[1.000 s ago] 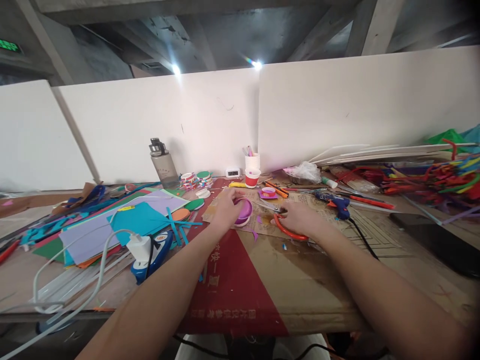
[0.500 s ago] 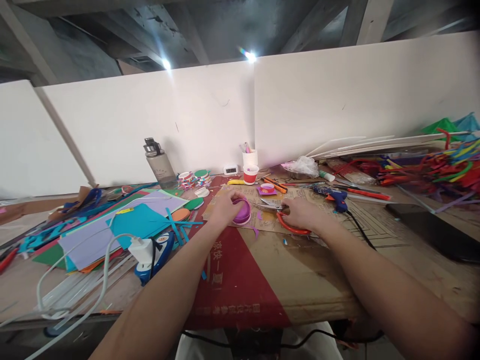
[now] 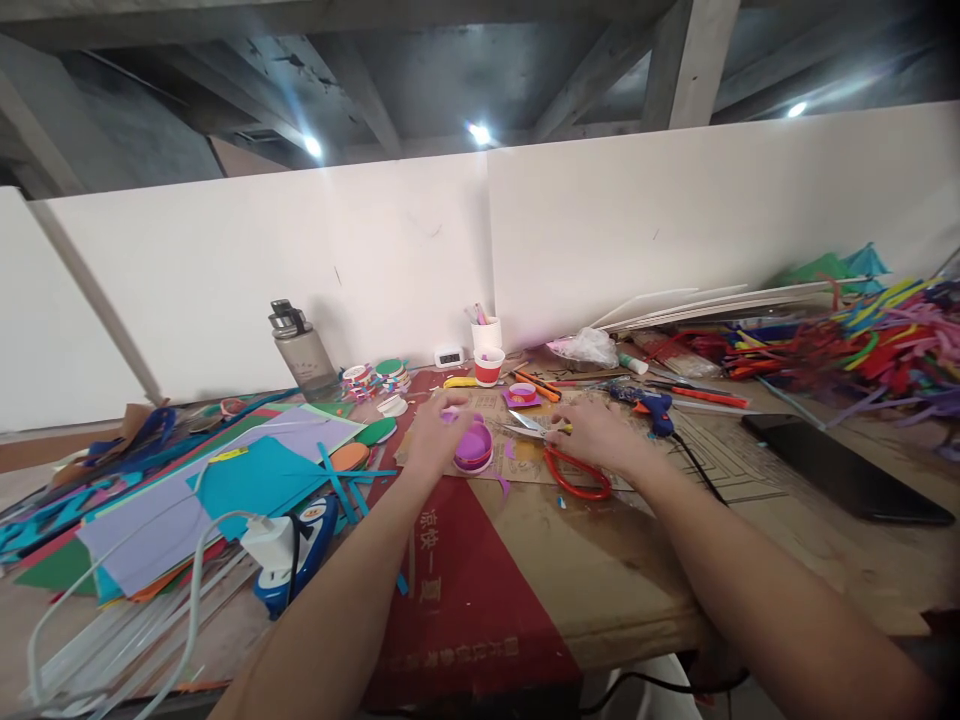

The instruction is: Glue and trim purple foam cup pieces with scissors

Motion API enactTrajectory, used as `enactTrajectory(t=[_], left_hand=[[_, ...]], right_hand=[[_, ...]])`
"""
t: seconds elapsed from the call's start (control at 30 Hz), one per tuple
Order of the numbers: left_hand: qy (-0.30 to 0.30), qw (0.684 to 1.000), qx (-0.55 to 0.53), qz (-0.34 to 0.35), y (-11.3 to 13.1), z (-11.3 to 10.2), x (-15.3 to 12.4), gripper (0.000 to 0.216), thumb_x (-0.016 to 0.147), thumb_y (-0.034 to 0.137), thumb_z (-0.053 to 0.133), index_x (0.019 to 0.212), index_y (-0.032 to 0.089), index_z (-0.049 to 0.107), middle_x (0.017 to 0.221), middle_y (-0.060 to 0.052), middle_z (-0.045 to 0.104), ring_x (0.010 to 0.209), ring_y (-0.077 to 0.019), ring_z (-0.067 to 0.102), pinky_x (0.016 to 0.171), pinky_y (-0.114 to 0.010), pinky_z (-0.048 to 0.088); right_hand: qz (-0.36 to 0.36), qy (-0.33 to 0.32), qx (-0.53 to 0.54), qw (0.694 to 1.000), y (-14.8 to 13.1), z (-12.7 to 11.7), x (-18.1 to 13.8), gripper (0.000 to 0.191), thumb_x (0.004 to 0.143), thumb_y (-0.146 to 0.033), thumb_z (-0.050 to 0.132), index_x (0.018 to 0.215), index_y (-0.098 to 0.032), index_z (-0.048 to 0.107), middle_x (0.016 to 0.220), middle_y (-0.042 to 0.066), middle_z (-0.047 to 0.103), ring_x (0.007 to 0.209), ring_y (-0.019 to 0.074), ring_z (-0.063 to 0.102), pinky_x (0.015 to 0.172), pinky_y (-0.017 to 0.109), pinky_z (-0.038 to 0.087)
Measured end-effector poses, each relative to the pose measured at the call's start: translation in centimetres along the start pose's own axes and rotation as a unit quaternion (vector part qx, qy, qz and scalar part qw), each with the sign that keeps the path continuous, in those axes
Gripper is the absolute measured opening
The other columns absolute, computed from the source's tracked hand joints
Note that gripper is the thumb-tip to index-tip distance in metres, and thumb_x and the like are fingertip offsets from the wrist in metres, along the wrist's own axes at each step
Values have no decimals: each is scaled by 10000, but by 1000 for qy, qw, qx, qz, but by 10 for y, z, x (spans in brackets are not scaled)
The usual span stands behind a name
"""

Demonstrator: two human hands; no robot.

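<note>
My left hand [image 3: 433, 437] hovers at the left side of a small purple cup [image 3: 475, 448] that stands on printed brown paper. Its fingers curl over the cup's far rim and are blurred, with a purple scrap showing at the fingertips. My right hand [image 3: 592, 438] lies on red-handled scissors [image 3: 576, 478], with the fingers closed around the upper handle near the pivot. The blades point left towards the cup and are slightly parted.
Coloured paper sheets [image 3: 247, 470] and a white charger with cable [image 3: 266, 540] lie left. At the back stand a grey bottle [image 3: 300, 355], tape rolls [image 3: 375, 375] and a red-and-white cup [image 3: 487, 365]. A blue glue gun [image 3: 649, 403], black tablet [image 3: 840, 470] and pipe cleaners [image 3: 862, 350] lie right.
The camera tilted and the view shifted. My left hand has loosened from around the purple cup and moved to its left side. My right hand stays on the scissors.
</note>
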State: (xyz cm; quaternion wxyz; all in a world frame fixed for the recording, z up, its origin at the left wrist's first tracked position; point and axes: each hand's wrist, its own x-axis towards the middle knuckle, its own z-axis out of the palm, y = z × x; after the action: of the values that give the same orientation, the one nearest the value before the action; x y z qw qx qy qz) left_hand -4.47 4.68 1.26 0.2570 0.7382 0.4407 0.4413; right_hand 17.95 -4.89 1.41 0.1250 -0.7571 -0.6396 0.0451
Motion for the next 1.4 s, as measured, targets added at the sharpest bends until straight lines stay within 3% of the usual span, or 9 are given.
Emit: enactTrajectory(t=[0.17, 0.37, 0.53, 0.77, 0.9, 1.1, 1.17, 1.3, 1.4], left_hand=[[153, 958, -241, -34, 1, -7, 5, 176, 726, 326, 658, 844, 196, 671, 905, -31, 691, 874, -182, 614, 837, -328, 471], [190, 909, -358, -101, -4, -10, 12, 167, 650, 293, 652, 758, 186, 584, 797, -8, 633, 722, -128, 580, 693, -269, 441], [138, 946, -267, -122, -16, -7, 16, 168, 705, 311, 614, 822, 191, 590, 822, -24, 652, 722, -137, 591, 663, -272, 436], [-37, 993, -80, -79, -15, 0, 8, 233, 611, 276, 794, 784, 194, 660, 864, -48, 711, 847, -210, 643, 825, -346, 485], [-138, 982, 127, -21, -11, -3, 4, 136, 740, 254, 702, 860, 203, 666, 934, -74, 729, 885, -234, 668, 789, -340, 499], [-154, 973, 173, -6, -3, -7, 2, 77, 760, 183, 637, 689, 210, 640, 800, -66, 700, 842, -250, 658, 782, -353, 483], [-153, 972, 176, -8, -3, -7, 1, 85, 776, 197, 627, 694, 209, 647, 797, -64, 700, 838, -245, 656, 771, -348, 479], [-154, 974, 166, -11, -6, -5, 2, 124, 826, 276, 615, 740, 207, 671, 825, -55, 721, 806, -221, 658, 751, -329, 480], [-143, 976, 162, -10, -9, -5, 3, 164, 836, 309, 622, 714, 207, 663, 824, -56, 730, 805, -217, 658, 773, -326, 478]], right_hand=[[-41, 47, 67, 996, 0, 13, 8, 278, 965, -307, 494, 1045, -206, 740, 963, 69, 743, 866, 190, 661, 749, 274, 448], [-88, 83, 91, 989, -2, 22, 8, 225, 958, -238, 516, 957, -179, 734, 925, 66, 744, 850, 190, 665, 756, 281, 468], [-153, 79, 90, 981, -19, 25, -3, 228, 976, -261, 510, 995, -167, 717, 1055, 94, 715, 1025, 210, 638, 921, 329, 478], [-225, 0, 40, 974, -50, 37, -27, 373, 974, -387, 536, 1212, -132, 669, 1316, 181, 621, 1285, 306, 523, 1087, 477, 400], [-217, -39, -28, 975, -59, 44, -38, 541, 990, -472, 483, 1388, -112, 552, 1477, 238, 492, 1395, 372, 426, 1099, 579, 372], [-255, -129, 9, 958, -71, 25, -79, 726, 952, -515, 545, 1487, -33, 455, 1579, 273, 341, 1477, 412, 298, 1197, 571, 252], [-325, -198, 86, 921, -76, 10, -96, 696, 930, -519, 588, 1494, -127, 475, 1598, 188, 360, 1480, 354, 325, 1194, 494, 307], [-476, -306, 253, 785, -83, -12, -104, 406, 988, -404, 541, 1297, -170, 663, 1327, 94, 670, 1234, 172, 613, 1045, 243, 457], [-373, -162, 240, 882, -77, -7, -82, 322, 1010, -358, 499, 1194, -189, 703, 1171, 78, 724, 1116, 186, 651, 1023, 319, 477]])
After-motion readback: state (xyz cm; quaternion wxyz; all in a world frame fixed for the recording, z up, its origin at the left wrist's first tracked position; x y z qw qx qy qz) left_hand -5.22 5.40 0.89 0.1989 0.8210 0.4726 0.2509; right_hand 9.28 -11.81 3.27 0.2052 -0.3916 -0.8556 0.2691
